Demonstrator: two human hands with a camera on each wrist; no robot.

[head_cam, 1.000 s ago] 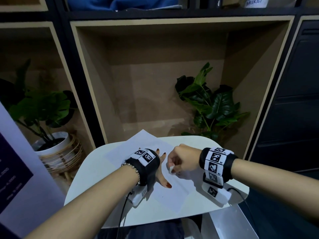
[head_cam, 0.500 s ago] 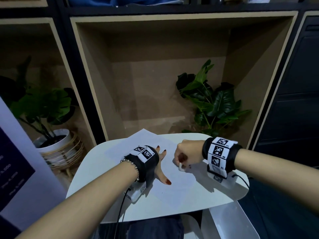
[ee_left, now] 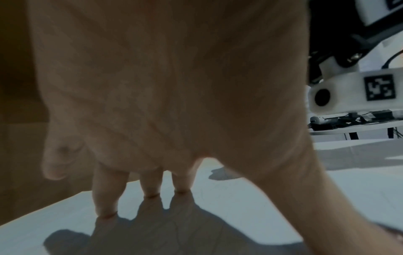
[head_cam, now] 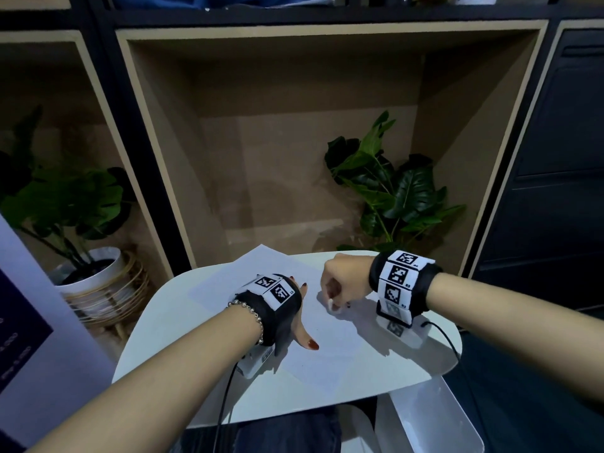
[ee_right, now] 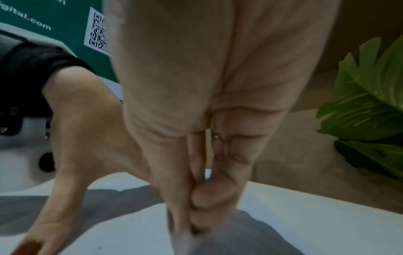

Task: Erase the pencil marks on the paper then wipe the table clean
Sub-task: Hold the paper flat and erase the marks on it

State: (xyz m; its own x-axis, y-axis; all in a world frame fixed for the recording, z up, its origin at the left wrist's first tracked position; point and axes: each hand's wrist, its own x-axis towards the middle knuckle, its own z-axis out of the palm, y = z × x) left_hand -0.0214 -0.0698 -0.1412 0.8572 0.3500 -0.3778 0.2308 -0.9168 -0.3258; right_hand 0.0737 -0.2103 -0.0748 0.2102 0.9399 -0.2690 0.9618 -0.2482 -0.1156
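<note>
Since a second ago the right hand [head_cam: 343, 281] has slid away from the person across the paper [head_cam: 327, 341], from close beside the left thumb to a spot nearer the far edge of the table [head_cam: 183, 380], and the eraser [head_cam: 330, 304] has gone with it. Largest in view is the shelf [head_cam: 294, 142], with a plant [head_cam: 392, 191] in its open bay and a potted plant [head_cam: 81, 223] in a basket to the left. In front of it stands the white table, and the paper lies slanted on the tabletop, one corner past the far edge. No pencil marks can be made out on the sheet. The left hand [head_cam: 295, 317] lies flat on the paper, fingers straight and a little apart, thumb spread toward the person; the left wrist view shows the fingertips [ee_left: 104, 212] touching the sheet. The right hand is curled into a loose fist, thumb and fingers pressed together in a pinch round the small white eraser, whose lower end meets the paper just right of the left hand. Both wrists wear black bands with square markers.
</note>
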